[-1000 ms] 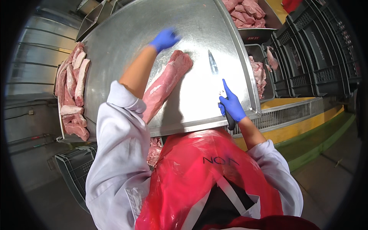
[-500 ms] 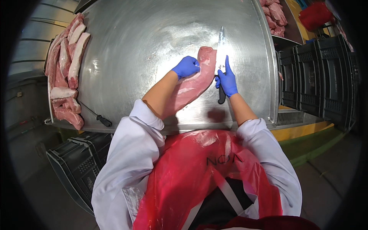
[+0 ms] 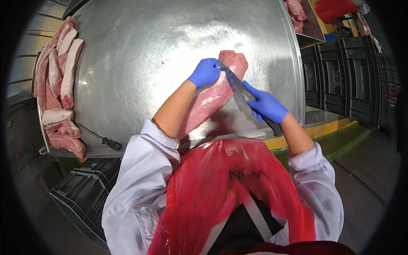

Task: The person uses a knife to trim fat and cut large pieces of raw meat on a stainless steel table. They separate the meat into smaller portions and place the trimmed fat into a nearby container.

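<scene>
Pork loin (image 3: pixel 212 100), frame centre on the steel table (image 3: pixel 140 46), under the knife.
Left hand (image 3: pixel 205 72) curled over the loin's upper end; right hand (image 3: pixel 266 106) fisted on the knife (image 3: pixel 238 87), blade across the meat. Cut slabs (image 3: pixel 57 89) stacked far left; black crates (image 3: pixel 348 80) right; red bag (image 3: pixel 335 8) top right.

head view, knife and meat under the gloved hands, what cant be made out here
Head view:
- Knife blade: motion-blurred, edge unclear.
- Knife handle: hidden inside the right hand.
- Near end of the meat cut: covered by the left forearm.
- Left hand fingertips: curled onto the meat, out of sight.
</scene>
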`<state>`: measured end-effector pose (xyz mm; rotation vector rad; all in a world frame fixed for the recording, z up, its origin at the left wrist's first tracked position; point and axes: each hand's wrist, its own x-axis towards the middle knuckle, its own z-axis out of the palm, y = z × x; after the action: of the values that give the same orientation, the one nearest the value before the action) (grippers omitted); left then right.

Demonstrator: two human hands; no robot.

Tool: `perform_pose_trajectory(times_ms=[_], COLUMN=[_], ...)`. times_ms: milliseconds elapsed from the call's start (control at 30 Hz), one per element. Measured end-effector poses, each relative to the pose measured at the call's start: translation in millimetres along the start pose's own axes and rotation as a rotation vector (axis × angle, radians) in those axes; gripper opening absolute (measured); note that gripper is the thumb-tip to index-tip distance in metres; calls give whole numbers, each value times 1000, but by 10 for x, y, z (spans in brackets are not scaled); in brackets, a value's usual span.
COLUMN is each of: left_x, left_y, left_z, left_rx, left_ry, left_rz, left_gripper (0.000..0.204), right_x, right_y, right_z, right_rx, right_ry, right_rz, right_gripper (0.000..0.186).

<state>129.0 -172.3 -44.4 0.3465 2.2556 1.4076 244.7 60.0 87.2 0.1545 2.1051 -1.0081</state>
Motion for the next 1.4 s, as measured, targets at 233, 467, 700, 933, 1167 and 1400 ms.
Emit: perform_pose_trajectory(times_ms=[233,467,700,933,1167,1400], left_x=[18,113,100,-327,-176,-385], left_y=[158,-45,-170,-615,-500,-203], left_z=[-141,-286,-450,-936,-515,-466], left_rx=[13,-98,-168,-91,-87,10], left_ry=[-118,-130,-78,172,97,139], left_rz=[71,-15,-40,-463,-334,-70], left_gripper=[14,10,9,24,32,26], right_x=[650,-153,-112,-989,256,1225], right_y=[-54,12,-203,15,-97,-427], right_z=[243,580,727,728,783,851], right_rx=[446,420,260,483,691,659], right_ry=[55,9,31,64,324,196], right_rz=[-78,67,-41,67,-123,-167], right_gripper=[69,71,72,75,79,80])
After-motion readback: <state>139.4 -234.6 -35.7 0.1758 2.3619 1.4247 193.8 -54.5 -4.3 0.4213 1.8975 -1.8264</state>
